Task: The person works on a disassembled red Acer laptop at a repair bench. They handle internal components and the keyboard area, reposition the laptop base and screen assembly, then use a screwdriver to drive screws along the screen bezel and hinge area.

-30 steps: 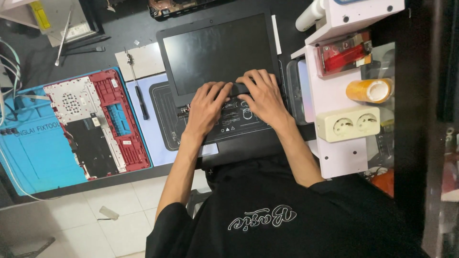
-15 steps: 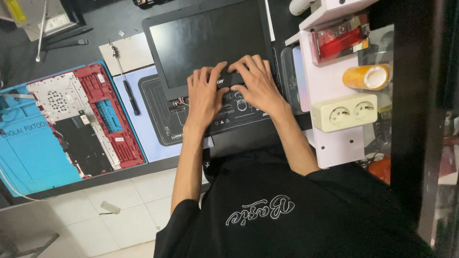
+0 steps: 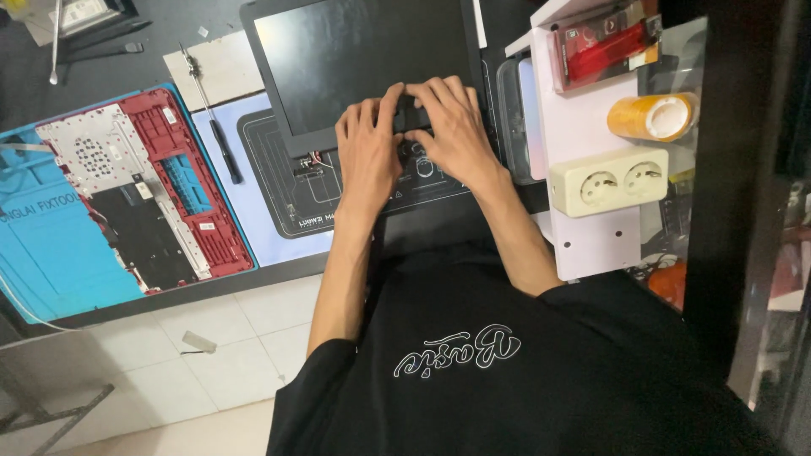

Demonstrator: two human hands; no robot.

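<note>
Laptop screen panel [image 3: 363, 63] flat on dark mat [image 3: 279, 181], centre of table [image 3: 127, 67]. Your left hand [image 3: 367, 156] and right hand [image 3: 456, 131] press its near edge, fingers spread flat, gripping nothing. Panel likely thin, rigid, fragile: hold by frame edges, not glass. Screwdriver [image 3: 215, 127] left of panel.

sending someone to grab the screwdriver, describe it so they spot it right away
Start at the red laptop shell lying open on the blue mat, on the desk's left side. Just to its right, toward the dark screen panel under the person's hands, lies the screwdriver. It is the only long thin tool there: a bare metal shaft crossing a pale card, ending in a black handle.
</note>
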